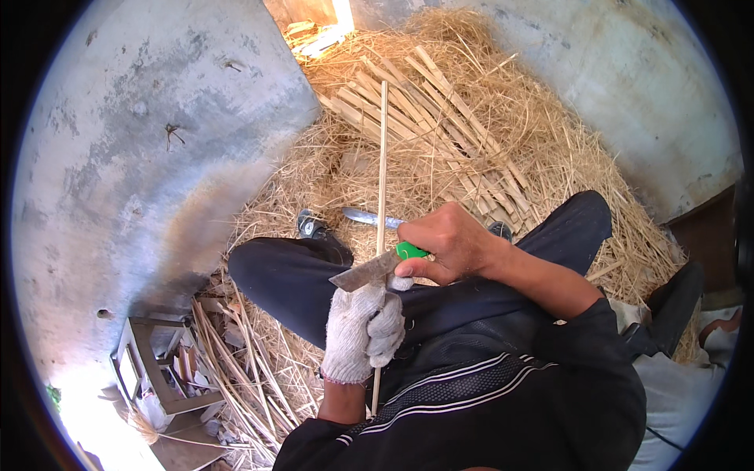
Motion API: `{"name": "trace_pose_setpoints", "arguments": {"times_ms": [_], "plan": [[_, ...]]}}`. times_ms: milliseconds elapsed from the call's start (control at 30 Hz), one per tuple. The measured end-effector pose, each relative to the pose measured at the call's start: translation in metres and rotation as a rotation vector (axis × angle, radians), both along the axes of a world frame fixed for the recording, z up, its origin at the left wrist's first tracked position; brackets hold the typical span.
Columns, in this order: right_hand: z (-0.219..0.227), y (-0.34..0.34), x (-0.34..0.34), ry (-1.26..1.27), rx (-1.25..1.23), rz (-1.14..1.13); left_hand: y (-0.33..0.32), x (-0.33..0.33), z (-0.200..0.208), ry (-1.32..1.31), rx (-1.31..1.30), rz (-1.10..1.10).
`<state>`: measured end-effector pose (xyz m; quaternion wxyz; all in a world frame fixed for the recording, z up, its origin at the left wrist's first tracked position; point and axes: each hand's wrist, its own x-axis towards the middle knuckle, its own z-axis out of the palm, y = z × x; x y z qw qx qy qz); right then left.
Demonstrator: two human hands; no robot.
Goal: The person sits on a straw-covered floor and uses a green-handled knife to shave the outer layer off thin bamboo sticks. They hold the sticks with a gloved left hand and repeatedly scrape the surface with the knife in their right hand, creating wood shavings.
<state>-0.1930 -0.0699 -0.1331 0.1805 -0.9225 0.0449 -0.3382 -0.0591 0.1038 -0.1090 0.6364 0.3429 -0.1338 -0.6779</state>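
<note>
My left hand [364,326], in a whitish knit glove, is closed around a long, thin wooden or bamboo strip [383,149]. The strip stands nearly lengthwise in front of me, its lower end close to my lap. Bare fingers of my right hand [452,242] wrap the green handle of a short, broad-bladed knife [363,273]. Its worn, dull blade lies across the strip, just above the glove; the exact contact is hidden. Beyond my right hand a second, longer blade [369,217] shows, its other end covered by that hand.
Many flat strips [424,110] lie in a bundle on loose straw [581,180] ahead. More thin strips [243,361] lean at lower left beside a wooden frame [165,365]. Weathered walls [173,118] rise at both sides. Grey cloth [675,392] lies at right.
</note>
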Motion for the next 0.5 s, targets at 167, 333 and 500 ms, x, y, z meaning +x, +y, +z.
{"name": "trace_pose_setpoints", "arguments": {"times_ms": [167,333,500], "plan": [[0.013,-0.020,-0.005,-0.021,-0.048,-0.114,0.001,-0.002,0.003,0.109,-0.043,-0.082],[0.011,-0.081,-0.005,-0.066,0.134,-0.357,0.010,-0.011,-0.002,0.203,-0.005,-0.107],[0.014,-0.137,-0.019,-0.168,0.370,-0.712,0.016,-0.031,-0.003,0.016,-0.013,-0.255]]}}
